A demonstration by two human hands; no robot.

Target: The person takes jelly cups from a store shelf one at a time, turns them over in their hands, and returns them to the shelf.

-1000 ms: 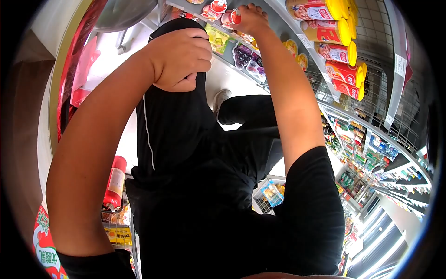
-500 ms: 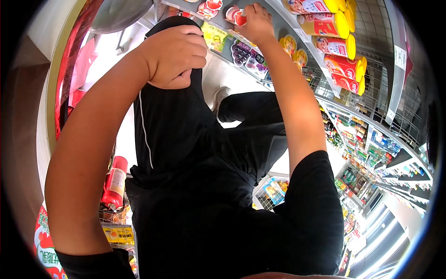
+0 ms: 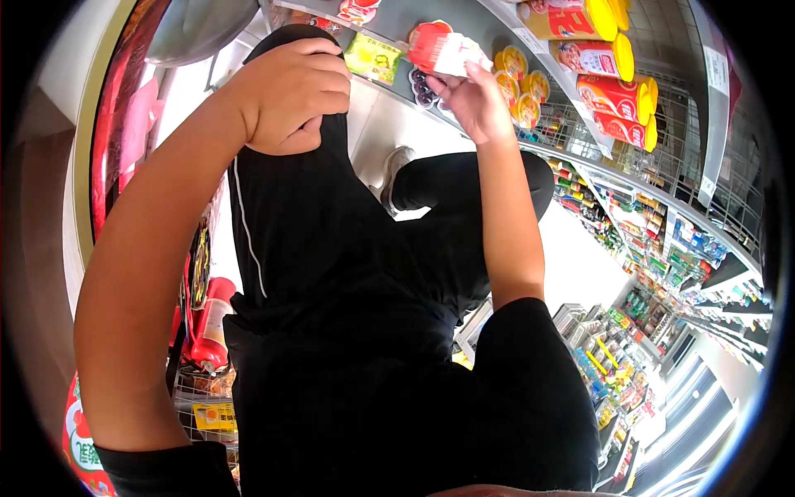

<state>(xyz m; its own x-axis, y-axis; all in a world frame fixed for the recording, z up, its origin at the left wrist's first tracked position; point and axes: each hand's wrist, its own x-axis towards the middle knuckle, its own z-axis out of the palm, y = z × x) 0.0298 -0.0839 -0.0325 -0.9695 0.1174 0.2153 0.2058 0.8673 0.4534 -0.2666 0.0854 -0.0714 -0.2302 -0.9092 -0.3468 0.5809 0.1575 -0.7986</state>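
My right hand grips a red-and-white packaged food cup between thumb and fingers, just over the grey shelf. Its printing is too blurred to read. Several round cups with yellow-orange lids stand to the right of this hand. Below it, a pack with dark grapes pictured on it is partly covered. My left hand rests on my bent, black-trousered knee with its fingers curled in and nothing visible in them. Near that knee, a yellow-green packet lies at the shelf's edge.
Yellow-capped red canisters line a higher shelf at the right, above wire mesh. A red cylindrical bottle-like object stands at my left, by a wire basket of packets. Stocked store shelves continue at the far right.
My right hand has lifted the red-and-white cup off the shelf and drawn it nearer, turning the palm upward. The left hand stays on the knee. The view has shifted slightly.
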